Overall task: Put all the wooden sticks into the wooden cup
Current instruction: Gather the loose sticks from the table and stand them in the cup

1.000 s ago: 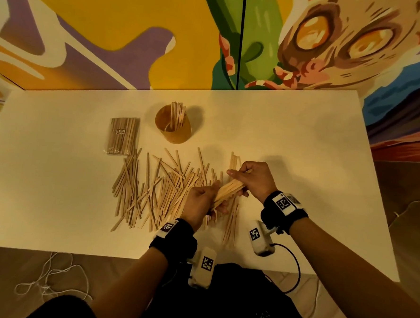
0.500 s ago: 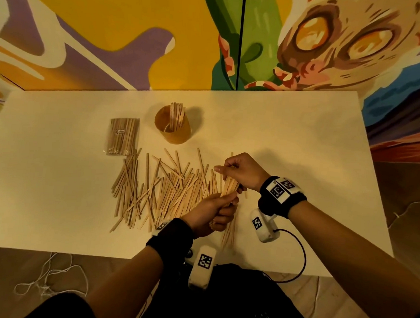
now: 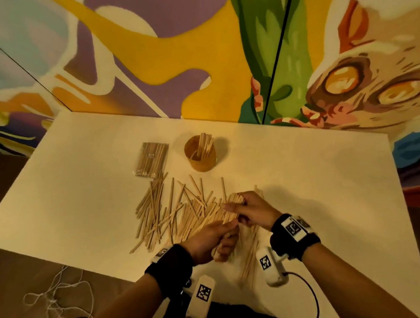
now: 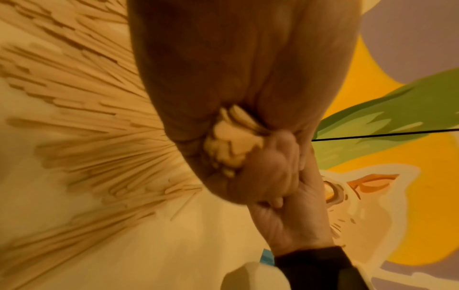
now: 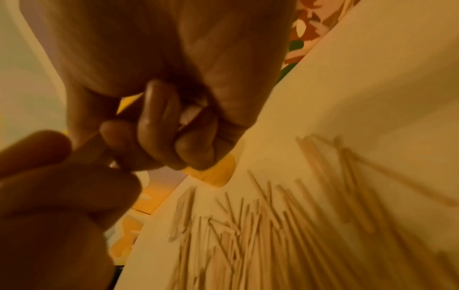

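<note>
While both hands (image 3: 227, 223) clutch one stick bundle (image 3: 231, 209), the packet's label (image 3: 150, 155) stays unreadable.

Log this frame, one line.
both hands grip one bundle of thin wooden sticks | round wooden cup part-filled | loose sticks on table

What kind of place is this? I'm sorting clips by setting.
Probably an indoor studio or recording room, not a home kitchen: a plain white table stands against a colourful painted mural wall, holding only loose wooden sticks and a wooden cup.
</note>
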The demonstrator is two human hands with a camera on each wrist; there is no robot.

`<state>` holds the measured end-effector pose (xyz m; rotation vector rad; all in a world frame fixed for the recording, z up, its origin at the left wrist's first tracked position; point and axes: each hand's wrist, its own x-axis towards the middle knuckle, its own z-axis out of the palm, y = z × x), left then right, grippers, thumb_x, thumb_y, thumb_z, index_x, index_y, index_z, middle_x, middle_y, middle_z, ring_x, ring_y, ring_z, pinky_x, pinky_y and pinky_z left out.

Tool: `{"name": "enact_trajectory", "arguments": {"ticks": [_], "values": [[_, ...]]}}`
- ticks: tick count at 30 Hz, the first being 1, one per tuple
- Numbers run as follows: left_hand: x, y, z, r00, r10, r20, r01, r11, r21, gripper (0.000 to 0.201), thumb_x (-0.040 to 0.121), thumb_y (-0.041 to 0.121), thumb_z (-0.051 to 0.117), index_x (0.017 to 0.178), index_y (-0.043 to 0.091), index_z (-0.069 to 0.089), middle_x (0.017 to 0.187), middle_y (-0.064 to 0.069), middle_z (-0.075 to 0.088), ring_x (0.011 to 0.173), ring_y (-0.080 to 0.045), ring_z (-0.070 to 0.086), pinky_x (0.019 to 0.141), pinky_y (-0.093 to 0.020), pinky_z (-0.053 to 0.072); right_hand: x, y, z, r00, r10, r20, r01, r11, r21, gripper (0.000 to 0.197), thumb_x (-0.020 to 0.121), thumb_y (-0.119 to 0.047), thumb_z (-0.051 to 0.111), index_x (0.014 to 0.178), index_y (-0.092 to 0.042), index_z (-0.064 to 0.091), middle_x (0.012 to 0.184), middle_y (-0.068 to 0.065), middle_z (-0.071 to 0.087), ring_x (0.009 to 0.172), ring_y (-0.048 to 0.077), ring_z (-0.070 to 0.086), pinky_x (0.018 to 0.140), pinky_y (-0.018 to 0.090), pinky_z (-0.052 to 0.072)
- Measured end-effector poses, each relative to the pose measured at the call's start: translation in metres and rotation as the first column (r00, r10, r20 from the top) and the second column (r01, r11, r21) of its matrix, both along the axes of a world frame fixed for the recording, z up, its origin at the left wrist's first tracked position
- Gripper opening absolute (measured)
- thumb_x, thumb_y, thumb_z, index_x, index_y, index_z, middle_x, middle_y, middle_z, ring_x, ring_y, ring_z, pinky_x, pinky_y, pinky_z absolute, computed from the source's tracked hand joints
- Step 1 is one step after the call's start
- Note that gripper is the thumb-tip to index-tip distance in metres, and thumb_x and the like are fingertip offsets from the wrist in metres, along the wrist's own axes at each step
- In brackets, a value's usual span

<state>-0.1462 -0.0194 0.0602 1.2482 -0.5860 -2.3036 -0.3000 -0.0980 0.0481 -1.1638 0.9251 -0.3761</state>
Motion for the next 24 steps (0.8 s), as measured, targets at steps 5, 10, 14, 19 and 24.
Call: {"name": "enact_trajectory", "arguments": {"ticks": [5,10,14,19,24], "values": [[0.028,-0.014,0.01,0.999,-0.035,-0.014,0.033,0.996,-0.086,0.029,0.095,0.033,0.054,0.079,0.01,0.061,0.073,-0.009,0.063,0.062,-0.019,0.06,0.061,-0.029,0.051,0.029,-0.014,0.012,0.999,0.049,0.021,-0.049,0.999,0.003,0.023,0.091,-0.021,0.065,0.071,-0.012,0.059,0.044,-0.002,0.043,0.039,0.013,0.033,0.044,0.026,0.024],[0.066,-0.04,0.015,0.999,-0.032,-0.044,0.028,0.995,-0.094,0.023,0.1,0.022,0.046,0.095,0.004,0.059,0.075,-0.008,0.064,0.063,-0.017,0.062,0.063,-0.029,0.054,0.056,-0.034,0.017,0.999,0.05,0.005,-0.05,0.999,-0.01,0.023,0.091,-0.023,0.065,0.075,-0.007,0.058,0.045,0.002,0.04,0.04,0.015,0.029,0.042,0.025,0.023],[0.084,-0.055,0.008,0.996,0.008,-0.085,-0.016,0.996,-0.088,0.019,0.098,0.024,0.048,0.091,0.008,0.054,0.065,-0.002,0.047,0.058,-0.015,0.048,0.06,-0.029,0.048,0.075,-0.052,0.021,0.999,0.043,0.014,-0.043,0.999,0.0,0.024,0.091,-0.021,0.065,0.073,-0.007,0.058,0.046,0.004,0.042,0.041,0.015,0.027,0.043,0.024,0.02],[0.101,-0.082,-0.001,0.994,0.006,-0.107,-0.02,0.992,-0.128,0.02,0.099,0.024,0.046,0.089,0.008,0.054,0.066,-0.002,0.049,0.057,-0.015,0.048,0.056,-0.025,0.044,0.092,-0.082,0.019,0.999,0.003,-0.053,-0.003,1.0,0.005,0.025,0.091,-0.014,0.064,0.09,0.01,0.058,0.048,0.002,0.041,0.044,0.014,0.03,0.041,0.021,0.023],[0.122,-0.122,-0.011,0.997,0.003,0.071,0.011,0.981,-0.194,0.031,0.101,0.032,0.043,0.101,0.008,0.063,0.086,-0.007,0.067,0.075,-0.017,0.063,0.07,-0.029,0.053,0.098,-0.122,0.023,0.981,-0.151,-0.12,0.137,0.984,-0.112,0.013,0.091,-0.013,0.064,0.078,-0.01,0.065,0.043,0.0,0.048,0.036,0.011,0.035,0.039,0.021,0.025]]}}
